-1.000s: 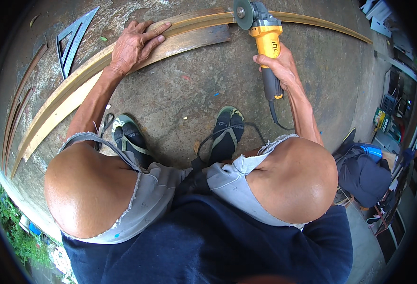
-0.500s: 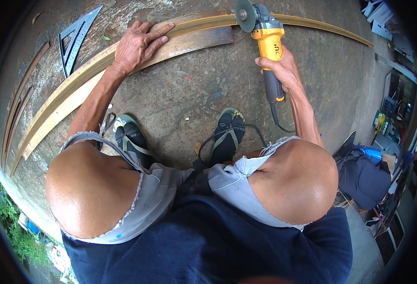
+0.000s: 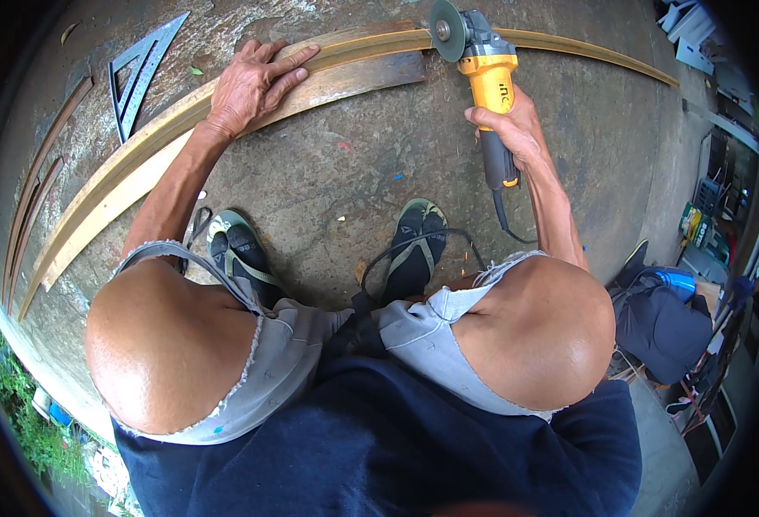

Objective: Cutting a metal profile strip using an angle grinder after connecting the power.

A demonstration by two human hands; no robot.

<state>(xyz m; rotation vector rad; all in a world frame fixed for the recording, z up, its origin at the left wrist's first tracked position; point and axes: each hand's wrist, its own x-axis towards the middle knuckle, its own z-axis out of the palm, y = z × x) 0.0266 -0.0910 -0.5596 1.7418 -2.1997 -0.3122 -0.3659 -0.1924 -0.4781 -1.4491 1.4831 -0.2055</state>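
My right hand (image 3: pixel 515 125) is wrapped around the yellow and dark grey body of an angle grinder (image 3: pixel 490 82). Its thin disc (image 3: pixel 447 30) stands on edge at a long yellow-brown metal angle bar (image 3: pixel 371 43); the exact contact point is hard to see. To the left, my left hand (image 3: pixel 255 90) presses down over the bar, its fingers bent across it and the index finger pointing right. A wooden plank (image 3: pixel 362 76) lies under and along the bar. From the grinder's rear end a black cord (image 3: pixel 502 215) trails down toward my right leg.
A metal speed square (image 3: pixel 145 77) lies on the concrete floor (image 3: pixel 328 164) at the far left, near thin brown strips (image 3: pixel 39 185). My sandalled feet (image 3: pixel 246 250) are between the hands and my knees. Tools and a dark cloth heap (image 3: pixel 664 332) crowd the right side.
Hands, grinder and bar keep nearly the same places. A few small orange specks now show above the floor between my feet and near the cord; the whole view has shifted very slightly.
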